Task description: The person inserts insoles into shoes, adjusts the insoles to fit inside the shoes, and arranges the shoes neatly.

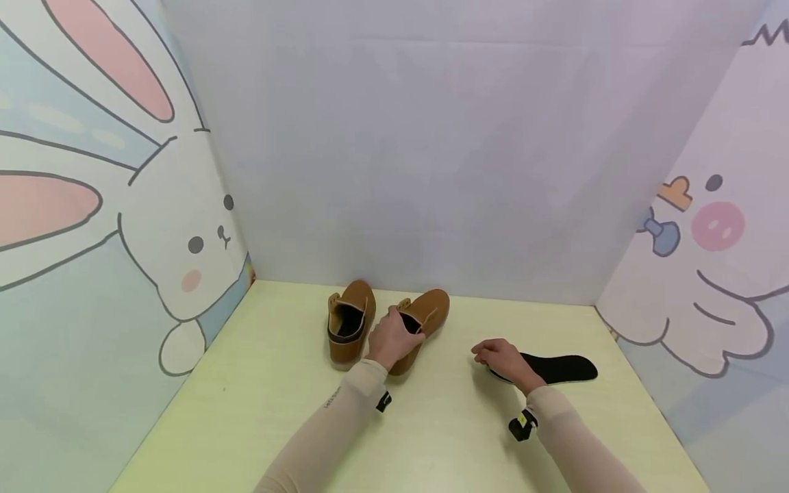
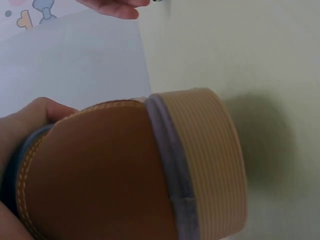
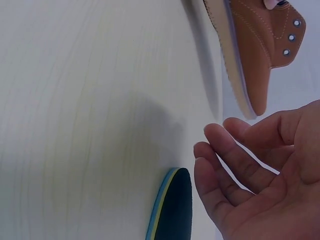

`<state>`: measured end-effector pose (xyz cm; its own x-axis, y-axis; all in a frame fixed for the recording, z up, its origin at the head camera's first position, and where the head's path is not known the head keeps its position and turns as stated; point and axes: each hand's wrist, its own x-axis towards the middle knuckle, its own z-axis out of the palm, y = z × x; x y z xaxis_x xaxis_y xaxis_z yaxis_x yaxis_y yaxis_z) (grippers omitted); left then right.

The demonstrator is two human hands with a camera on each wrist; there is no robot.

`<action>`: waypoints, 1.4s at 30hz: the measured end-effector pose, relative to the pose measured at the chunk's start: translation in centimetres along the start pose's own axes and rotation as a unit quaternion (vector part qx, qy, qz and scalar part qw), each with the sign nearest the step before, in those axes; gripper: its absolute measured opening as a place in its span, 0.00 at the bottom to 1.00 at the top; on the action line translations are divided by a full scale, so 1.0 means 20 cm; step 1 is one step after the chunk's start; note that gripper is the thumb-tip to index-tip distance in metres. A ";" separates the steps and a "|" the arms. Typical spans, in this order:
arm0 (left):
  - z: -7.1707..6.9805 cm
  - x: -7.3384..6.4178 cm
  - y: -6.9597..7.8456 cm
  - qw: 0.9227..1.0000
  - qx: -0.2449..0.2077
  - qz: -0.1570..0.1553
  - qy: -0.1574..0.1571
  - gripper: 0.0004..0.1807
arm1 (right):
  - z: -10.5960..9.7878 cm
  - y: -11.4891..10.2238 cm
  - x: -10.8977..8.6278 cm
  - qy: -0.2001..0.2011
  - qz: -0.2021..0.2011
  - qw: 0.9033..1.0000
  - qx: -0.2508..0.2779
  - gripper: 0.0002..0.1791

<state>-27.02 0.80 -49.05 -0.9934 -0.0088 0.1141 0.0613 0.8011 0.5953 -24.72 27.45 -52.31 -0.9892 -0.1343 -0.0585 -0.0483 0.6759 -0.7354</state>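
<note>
A brown lace-up shoe [image 1: 436,305] with a tan sole is gripped at its ankle opening by my left hand [image 1: 391,337]. Its heel [image 2: 105,170] fills much of the left wrist view, and a shadow lies on the table behind the sole. The matching brown shoe [image 1: 346,352] stands just to the left, toe toward the back wall. My right hand [image 1: 504,361] hovers over the near end of a black insole [image 1: 567,368], fingers loosely bent and holding nothing. In the right wrist view the insole [image 3: 175,210] shows blue and yellow layers at its edge.
The pale yellow table [image 1: 444,424] meets a grey-white back wall [image 1: 419,150]. Side panels carry a cartoon rabbit [image 1: 166,233] on the left and a white cartoon figure [image 1: 678,287] on the right. Each wrist wears a small black camera [image 1: 522,426].
</note>
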 end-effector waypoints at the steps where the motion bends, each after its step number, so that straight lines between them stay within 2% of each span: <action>1: 0.01 0.00 0.00 1.000 0.000 -0.002 0.001 0.45 | 0.00 0.00 0.01 0.001 0.004 1.000 0.000 0.16; 7: 0.04 -0.01 -0.02 1.000 0.006 -0.007 -0.001 0.43 | 0.02 -0.01 0.03 0.001 0.007 1.000 0.000 0.16; 12: 0.06 -0.02 -0.03 1.000 0.011 -0.010 0.000 0.45 | 0.03 -0.03 0.03 -0.005 0.015 1.000 0.014 0.15; 19: 0.08 -0.02 -0.03 1.000 0.019 0.000 0.000 0.49 | 0.06 -0.05 0.04 -0.013 0.033 0.999 0.041 0.14; 22: 0.07 -0.03 -0.04 1.000 0.001 -0.004 -0.017 0.53 | 0.08 -0.06 0.05 -0.018 0.027 0.998 0.052 0.13; 25: 0.03 -0.04 -0.07 0.998 -0.050 -0.012 -0.047 0.54 | 0.10 -0.08 0.04 -0.019 0.017 0.998 0.058 0.14; 30: -0.05 -0.09 -0.14 0.984 -0.150 -0.026 -0.094 0.44 | 0.14 -0.11 0.04 -0.023 0.009 0.997 0.075 0.16; 36: -0.10 -0.15 -0.22 0.971 -0.201 -0.057 -0.120 0.41 | 0.21 -0.12 0.05 -0.029 -0.005 0.997 0.073 0.16; 38: -0.11 -0.16 -0.23 0.962 -0.232 -0.059 -0.128 0.40 | 0.21 -0.12 0.05 -0.025 -0.011 0.997 0.068 0.16; 42: -0.08 -0.19 -0.23 0.940 -0.298 -0.058 -0.152 0.38 | 0.21 -0.14 0.05 -0.022 -0.029 0.998 0.059 0.17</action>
<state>-23.45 -3.89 -50.91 -0.9727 0.1698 -0.1579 -0.0956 0.3265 0.9404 -24.96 22.46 -53.20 -0.9781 -0.2041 -0.0404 -0.0866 0.5761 -0.8128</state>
